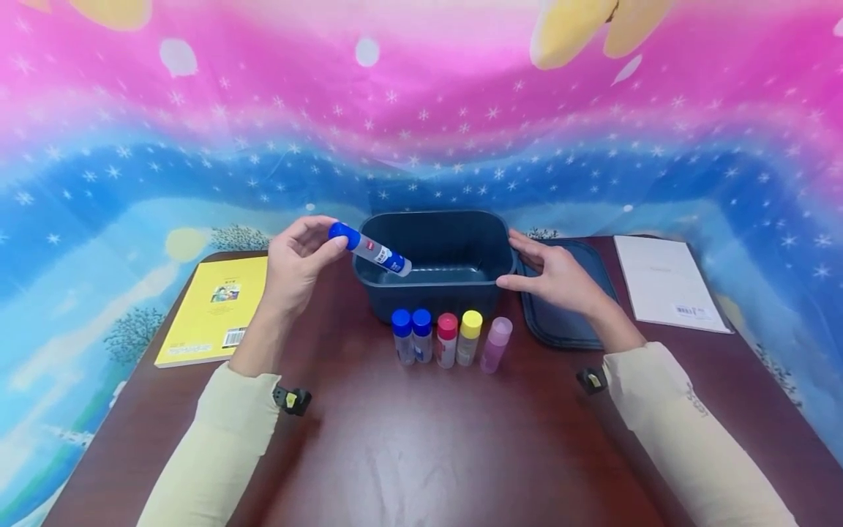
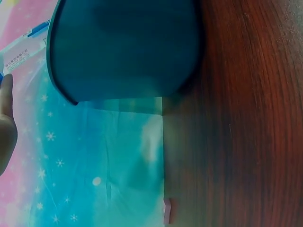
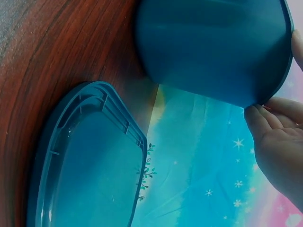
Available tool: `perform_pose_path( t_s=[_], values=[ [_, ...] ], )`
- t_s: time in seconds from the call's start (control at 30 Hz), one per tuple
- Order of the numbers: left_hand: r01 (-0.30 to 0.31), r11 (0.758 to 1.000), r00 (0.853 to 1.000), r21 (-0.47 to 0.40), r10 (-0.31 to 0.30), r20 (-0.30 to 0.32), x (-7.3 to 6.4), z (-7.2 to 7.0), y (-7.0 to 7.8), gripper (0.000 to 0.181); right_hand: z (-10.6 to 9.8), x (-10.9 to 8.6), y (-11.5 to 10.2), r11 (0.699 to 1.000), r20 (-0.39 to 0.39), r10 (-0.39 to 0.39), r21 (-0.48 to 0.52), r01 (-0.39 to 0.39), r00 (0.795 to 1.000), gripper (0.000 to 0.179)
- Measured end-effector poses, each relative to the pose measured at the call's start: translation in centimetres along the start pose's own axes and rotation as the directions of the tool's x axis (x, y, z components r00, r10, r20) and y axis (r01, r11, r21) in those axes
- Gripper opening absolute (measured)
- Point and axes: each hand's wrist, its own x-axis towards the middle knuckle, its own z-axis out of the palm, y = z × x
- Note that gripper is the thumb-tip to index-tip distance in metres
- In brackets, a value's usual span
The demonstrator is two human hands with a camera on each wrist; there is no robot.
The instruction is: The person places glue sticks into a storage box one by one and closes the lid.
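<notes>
My left hand [image 1: 294, 258] pinches a blue-capped liquid glue bottle [image 1: 378, 252] by its cap, between thumb and fingers. The bottle slants over the left rim of a dark blue-green plastic bin [image 1: 431, 301], its clear lower end pointing down and right. In the left wrist view, only part of the bottle [image 2: 21, 53] shows at the edge. At the bin's right end, my right hand [image 1: 560, 274] holds the rim, thumb at the front corner and fingers farther back. Before the bin, several glue bottles stand in a row: two blue-capped [image 1: 413, 340], one red-capped [image 1: 447, 342], one yellow-capped [image 1: 469, 340], one pink [image 1: 496, 346].
The bin's dark lid [image 1: 573, 315] lies on the table right of it, under my right forearm. A yellow book [image 1: 217, 307] lies at the left, a white booklet [image 1: 665, 282] at the far right. A patterned cloth [image 1: 421, 132] hangs behind the brown table [image 1: 428, 439].
</notes>
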Motion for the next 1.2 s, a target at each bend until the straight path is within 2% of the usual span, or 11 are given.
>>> perform_pose_path(
  t_s=[0.1, 0.27, 0.63, 0.83, 1.07, 1.2],
  values=[
    [0.032, 0.997, 0.999, 0.064, -0.032, 0.0, 0.2, 0.4, -0.3, 0.027, 0.0, -0.3, 0.1, 1.0, -0.001, 0.01, -0.008, -0.01, 1.0, 0.083],
    [0.043, 0.985, 0.999, 0.169, -0.045, 0.009, 1.1, 1.4, -0.4, 0.032, -0.3, -0.4, 0.1, 1.0, -0.004, 0.012, -0.02, -0.012, 1.0, 0.083],
    [0.068, 0.953, 0.996, 0.296, -0.083, 0.038, 2.4, 2.7, -1.0, 0.038, -0.6, 0.0, 0.5, 1.0, 0.003, -0.001, -0.028, 0.001, 1.0, 0.083],
    [0.111, 0.911, 0.987, 0.398, -0.147, 0.061, 3.1, 3.5, -1.5, 0.037, -0.5, 0.0, 1.0, 1.0, -0.002, -0.028, 0.0, 0.028, 1.0, 0.08],
    [0.157, 0.844, 0.964, 0.513, -0.244, 0.106, 4.6, 4.4, -1.7, 0.035, -0.4, 0.1, 0.9, 0.999, -0.009, -0.042, 0.002, 0.042, 0.999, 0.078],
    [0.183, 0.832, 0.956, 0.524, -0.275, 0.104, 5.4, 4.9, -1.8, 0.036, -0.2, 0.3, 0.8, 0.999, -0.004, -0.052, 0.015, 0.052, 0.999, 0.079]
  ],
)
